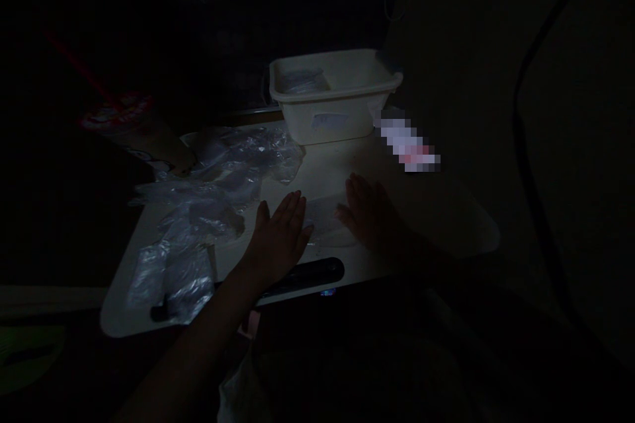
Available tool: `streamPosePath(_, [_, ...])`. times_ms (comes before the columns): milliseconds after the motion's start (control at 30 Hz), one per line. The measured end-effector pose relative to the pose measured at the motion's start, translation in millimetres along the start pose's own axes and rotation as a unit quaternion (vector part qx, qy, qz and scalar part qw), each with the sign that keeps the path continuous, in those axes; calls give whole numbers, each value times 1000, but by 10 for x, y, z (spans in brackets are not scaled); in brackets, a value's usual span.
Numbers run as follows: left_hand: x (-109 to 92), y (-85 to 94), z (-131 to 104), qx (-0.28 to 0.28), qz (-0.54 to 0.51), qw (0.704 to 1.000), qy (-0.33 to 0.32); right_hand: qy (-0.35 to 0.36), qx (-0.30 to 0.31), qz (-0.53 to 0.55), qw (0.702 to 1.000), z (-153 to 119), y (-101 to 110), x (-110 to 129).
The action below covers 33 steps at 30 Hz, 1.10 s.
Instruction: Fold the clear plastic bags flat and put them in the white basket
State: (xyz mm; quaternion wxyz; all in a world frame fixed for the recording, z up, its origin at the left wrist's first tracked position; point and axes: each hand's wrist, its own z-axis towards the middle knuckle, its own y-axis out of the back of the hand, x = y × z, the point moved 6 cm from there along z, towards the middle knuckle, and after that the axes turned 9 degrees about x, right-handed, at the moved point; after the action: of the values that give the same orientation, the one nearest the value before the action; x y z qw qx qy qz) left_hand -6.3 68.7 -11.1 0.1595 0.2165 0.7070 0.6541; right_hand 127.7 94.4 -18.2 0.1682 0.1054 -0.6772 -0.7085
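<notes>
My left hand (278,241) lies flat over the small white table (342,162), fingers stretched forward and slightly apart. On the other side, my right hand (370,211) is also stretched out, palm down, with its thumb toward the left. Between them is a thin clear plastic piece (325,215), flat on the tabletop; its exact kind is hard to make out in the dark. The fingers of both hands are at its edges, and neither hand grasps anything visible. To the left, crumpled clear plastic bags (228,175) cover part of the table.
A white plastic tub (332,109) with some clear plastic inside stands at the back. Left of it, a drink cup (149,139) with a red straw leans. A blurred-out white and red item (407,141) is at right. A black strip (317,271) runs along the front edge.
</notes>
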Motion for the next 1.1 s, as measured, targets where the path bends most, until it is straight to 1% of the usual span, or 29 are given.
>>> streamPosePath(67, [-2, 0, -2, 1, 0, 1000, 0, -1, -4, 3, 1000, -10, 16, -54])
streamPosePath(167, [1, -2, -4, 0, 0, 1000, 1, 16, 0, 25, 1000, 14, 67, -143])
streamPosePath(300, [13, -8, -3, 2, -8, 1000, 0, 29, 19, 86, 996, 169, 166, -262])
streamPosePath(400, [18, -1, -5, -1, -24, 1000, 1, 18, 67, 83, 994, 342, 185, -283])
streamPosePath(500, [18, 14, -21, -11, -55, 998, 1, 39, 131, 56, 989, 479, 158, -229])
streamPosePath(567, [28, 34, -40, -19, -96, 995, 0, 63, 151, 52, 985, 529, 167, -194])
streamPosePath(633, [73, 71, -50, -32, -174, 984, 2, 89, 155, 71, 981, 548, 210, -167])
streamPosePath(667, [115, 96, -45, -42, -232, 972, 5, 105, 155, 84, 979, 548, 244, -149])
streamPosePath(700, [169, 121, -28, -50, -301, 952, 9, 122, 152, 96, 976, 544, 287, -126])
streamPosePath(733, [230, 142, 2, -56, -379, 924, 12, 138, 143, 103, 975, 539, 340, -102])
streamPosePath(800, [345, 166, 105, -47, -533, 845, 10, 170, 119, 103, 973, 528, 459, -34])
streamPosePath(833, [380, 165, 174, -25, -594, 804, 3, 188, 106, 104, 971, 524, 519, 9])
streamPosePath(867, [396, 157, 248, 8, -637, 771, -5, 206, 94, 113, 968, 523, 575, 51])
streamPosePath(900, [398, 137, 317, 49, -663, 747, -10, 220, 81, 130, 963, 527, 626, 86])
streamPosePath(933, [390, 112, 377, 91, -675, 732, -13, 225, 65, 157, 959, 538, 669, 102])
streamPosePath(967, [382, 90, 428, 117, -681, 723, -14, 215, 44, 194, 956, 557, 704, 87])
streamPosePath(1000, [378, 68, 471, 130, -687, 715, -10, 187, 20, 238, 953, 581, 721, 37])
streamPosePath(1033, [386, 48, 510, 120, -703, 701, 3, 145, 1, 289, 946, 605, 708, -44])
streamPosePath(1067, [405, 31, 544, 90, -726, 681, 20, 90, -9, 347, 934, 622, 656, -148])
streamPosePath(1100, [430, 8, 572, 51, -753, 655, 44, 28, -4, 411, 911, 630, 565, -259])
